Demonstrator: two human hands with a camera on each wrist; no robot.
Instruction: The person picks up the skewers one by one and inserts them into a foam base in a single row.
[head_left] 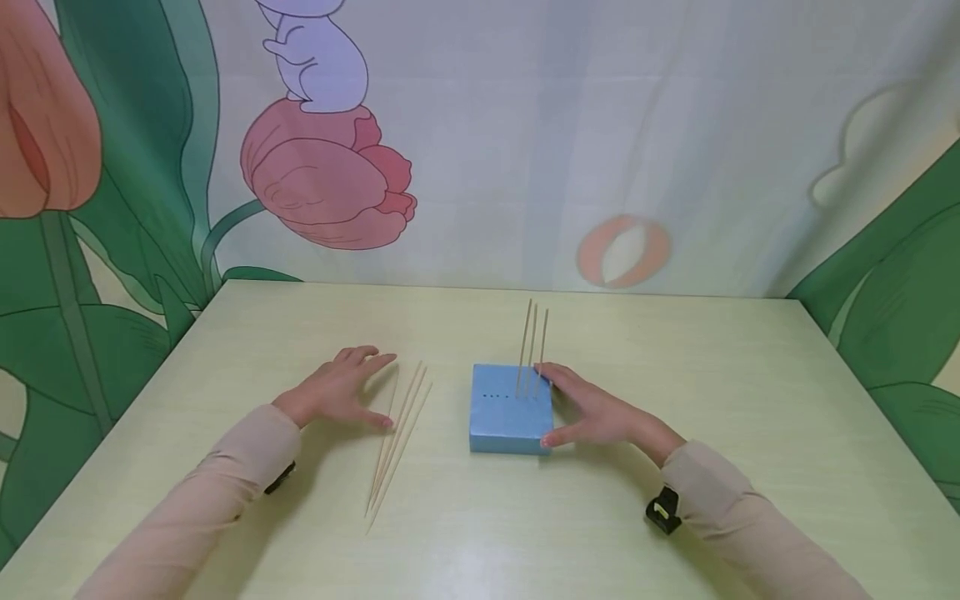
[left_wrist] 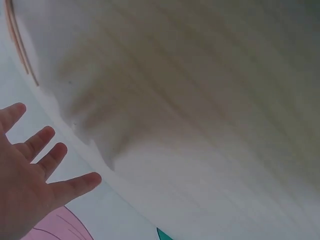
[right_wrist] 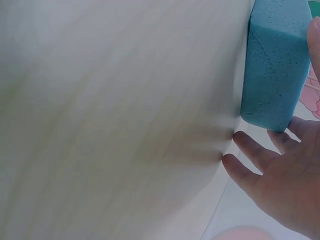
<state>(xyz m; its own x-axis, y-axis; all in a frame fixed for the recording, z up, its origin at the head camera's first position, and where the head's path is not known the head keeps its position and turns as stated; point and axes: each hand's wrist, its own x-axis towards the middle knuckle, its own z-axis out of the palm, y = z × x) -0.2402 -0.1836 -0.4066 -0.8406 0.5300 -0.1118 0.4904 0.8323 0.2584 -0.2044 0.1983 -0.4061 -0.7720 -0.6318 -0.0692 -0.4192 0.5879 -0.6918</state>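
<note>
A blue foam block (head_left: pixel 502 421) sits on the table with a row of small holes across its top. Three thin wooden skewers (head_left: pixel 531 350) stand upright in its right part. My right hand (head_left: pixel 596 412) holds the block's right side, thumb at the near corner and fingertips at the far one; in the right wrist view the thumb lies against the foam block (right_wrist: pixel 275 75), other fingers spread beside it. Left of the block, several loose skewers (head_left: pixel 397 440) lie in a narrow fan. My left hand (head_left: pixel 337 392) is spread beside them, its thumb tip overlapping the leftmost skewer.
The pale table (head_left: pixel 465 533) extends around both forearms, its back edge meeting a printed curtain (head_left: pixel 480 167) with flowers and a rabbit. A dark strap piece (head_left: pixel 663 510) shows at the right wrist, another (head_left: pixel 281 478) under the left cuff.
</note>
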